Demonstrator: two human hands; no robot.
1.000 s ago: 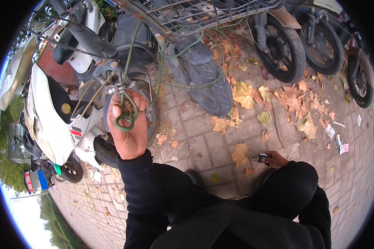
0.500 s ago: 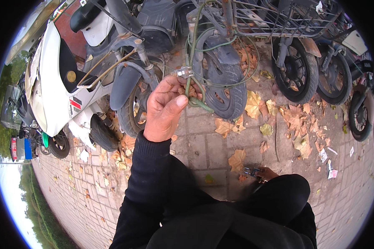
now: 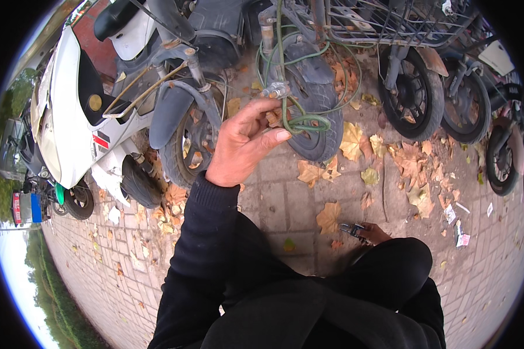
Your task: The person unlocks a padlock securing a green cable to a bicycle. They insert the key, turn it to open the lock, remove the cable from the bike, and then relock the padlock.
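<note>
My left hand is closed in a pinch round a green cord beside the lower end of a rusty front fork. The cord runs down along the fork and bends into loops just past my fingertips, in front of a front wheel. More strands hang around this wheel. Lower right, my right hand is beside my bent knee, closed on a metal tool with two prongs; its exact kind does not show. The knee covers part of that hand.
A white scooter stands on the left, with a dark-fendered wheel near my left wrist. Further wheels and a wire basket are at upper right. Dry leaves and scraps of paper lie on the paving.
My left hand has shifted slightly right along with the cord, whose lower end now curls into a rounder loop to the right. The right hand still holds the tool low down.
</note>
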